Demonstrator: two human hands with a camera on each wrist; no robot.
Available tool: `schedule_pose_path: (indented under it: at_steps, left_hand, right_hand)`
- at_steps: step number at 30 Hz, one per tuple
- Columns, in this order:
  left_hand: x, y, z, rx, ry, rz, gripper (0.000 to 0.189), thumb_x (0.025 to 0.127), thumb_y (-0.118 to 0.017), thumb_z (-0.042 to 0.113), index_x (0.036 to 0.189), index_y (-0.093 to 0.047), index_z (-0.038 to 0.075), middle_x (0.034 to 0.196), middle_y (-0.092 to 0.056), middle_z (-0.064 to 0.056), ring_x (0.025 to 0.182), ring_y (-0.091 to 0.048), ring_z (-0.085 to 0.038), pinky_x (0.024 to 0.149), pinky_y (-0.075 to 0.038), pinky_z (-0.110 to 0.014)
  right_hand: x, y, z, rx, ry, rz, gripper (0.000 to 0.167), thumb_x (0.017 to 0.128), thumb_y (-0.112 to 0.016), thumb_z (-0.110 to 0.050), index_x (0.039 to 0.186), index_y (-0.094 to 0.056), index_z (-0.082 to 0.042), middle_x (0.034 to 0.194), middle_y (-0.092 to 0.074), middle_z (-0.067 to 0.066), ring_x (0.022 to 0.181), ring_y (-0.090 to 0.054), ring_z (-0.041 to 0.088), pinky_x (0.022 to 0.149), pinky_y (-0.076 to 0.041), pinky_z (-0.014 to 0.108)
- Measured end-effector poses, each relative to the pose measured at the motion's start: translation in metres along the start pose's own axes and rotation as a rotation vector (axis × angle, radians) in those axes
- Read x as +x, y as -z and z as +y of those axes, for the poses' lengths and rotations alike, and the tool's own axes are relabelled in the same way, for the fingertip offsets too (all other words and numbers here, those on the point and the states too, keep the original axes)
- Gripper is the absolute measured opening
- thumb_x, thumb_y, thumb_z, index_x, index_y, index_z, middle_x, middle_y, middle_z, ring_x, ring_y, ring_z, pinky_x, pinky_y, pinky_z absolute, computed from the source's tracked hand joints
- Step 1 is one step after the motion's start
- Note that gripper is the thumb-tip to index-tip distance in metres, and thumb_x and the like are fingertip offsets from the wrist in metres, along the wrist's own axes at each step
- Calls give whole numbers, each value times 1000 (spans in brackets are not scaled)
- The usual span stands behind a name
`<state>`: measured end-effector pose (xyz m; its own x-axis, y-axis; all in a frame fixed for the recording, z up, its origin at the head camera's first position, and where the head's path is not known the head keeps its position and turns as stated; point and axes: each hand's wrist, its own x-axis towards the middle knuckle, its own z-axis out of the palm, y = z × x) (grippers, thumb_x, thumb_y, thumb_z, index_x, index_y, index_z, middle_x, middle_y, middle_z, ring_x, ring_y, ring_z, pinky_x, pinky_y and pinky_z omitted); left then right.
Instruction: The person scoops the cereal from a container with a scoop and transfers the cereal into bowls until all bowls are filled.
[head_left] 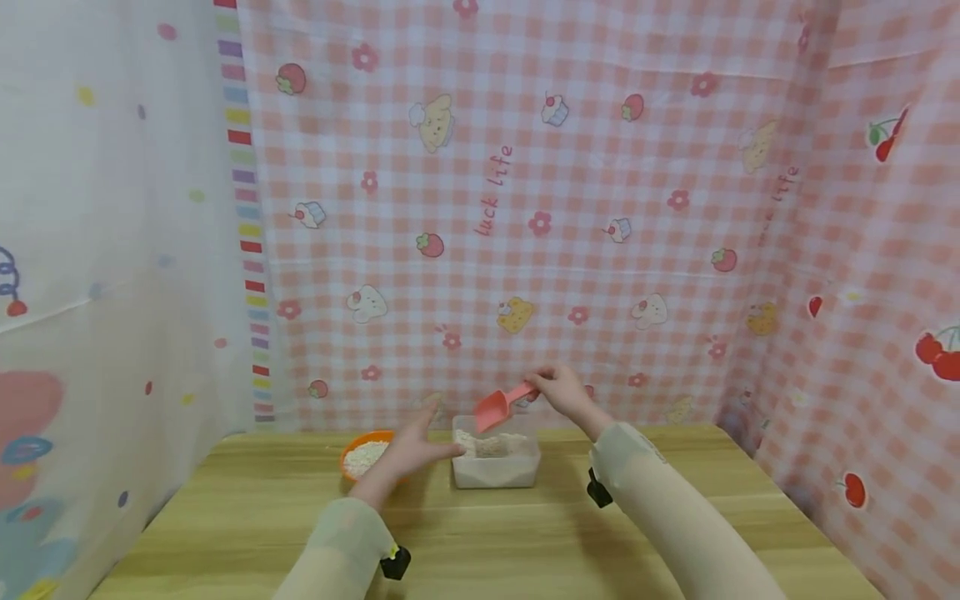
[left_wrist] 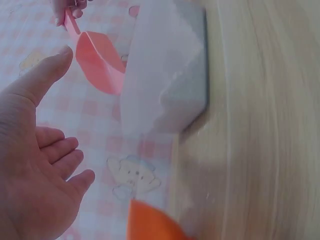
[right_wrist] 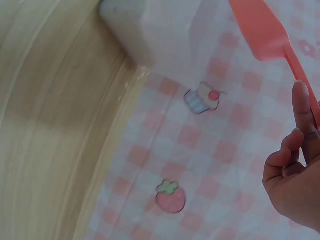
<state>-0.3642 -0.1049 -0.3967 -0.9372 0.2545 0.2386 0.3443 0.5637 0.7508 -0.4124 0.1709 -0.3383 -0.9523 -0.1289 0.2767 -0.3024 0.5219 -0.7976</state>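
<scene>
My right hand (head_left: 561,392) grips the handle of a pink scoop (head_left: 492,409), its bowl tilted down over a translucent plastic container (head_left: 495,475). A pale, flour-like powder (head_left: 491,446) lies in that container, heaped unevenly against the walls. In the right wrist view the index finger lies along the scoop handle (right_wrist: 302,75). Fingers spread, my left hand (head_left: 408,450) hovers between the container and an orange bowl (head_left: 347,471), thumb toward the container's left rim. White grains or powder (head_left: 365,457) fill the bowl, which the left hand partly covers in the head view.
Both containers stand toward the back of a wooden table (head_left: 480,542). Close behind its far edge hangs a pink checked curtain (head_left: 480,275). More printed cloth hangs at the left (head_left: 150,250) and at the right (head_left: 862,292). Dark wrist cameras are worn under both forearms.
</scene>
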Motion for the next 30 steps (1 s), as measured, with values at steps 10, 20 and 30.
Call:
schedule_pose_path:
  at_steps: [10,20,30]
  left_hand:
    - [2,-26,-6,-81,53,-64,104,79,-80,40,153,-19,-1,155,-22,-24,140,-23,-43,109,-26,-59]
    - [4,-41,-18,-81,90,-31,96,85,-75,36,153,-19,-2,150,-31,-28,134,-34,-45,106,-32,-58]
    - [8,-48,-17,-62,85,-44,91,87,-72,38,149,-24,-8,143,-41,-30,127,-46,-41,103,-40,-52]
  right_hand:
    - [-3,8,12,-78,-17,17,27,98,-58,-18,104,-72,4,69,-69,4,58,-43,13,60,-34,28]
    - [-4,9,16,-192,-26,24,23,97,-58,-17,97,-74,0,68,-68,1,59,-46,14,57,-37,27]
    - [-4,5,12,-298,-11,22,20,95,-59,-15,82,-72,-8,67,-65,1,50,-44,13,45,-36,24]
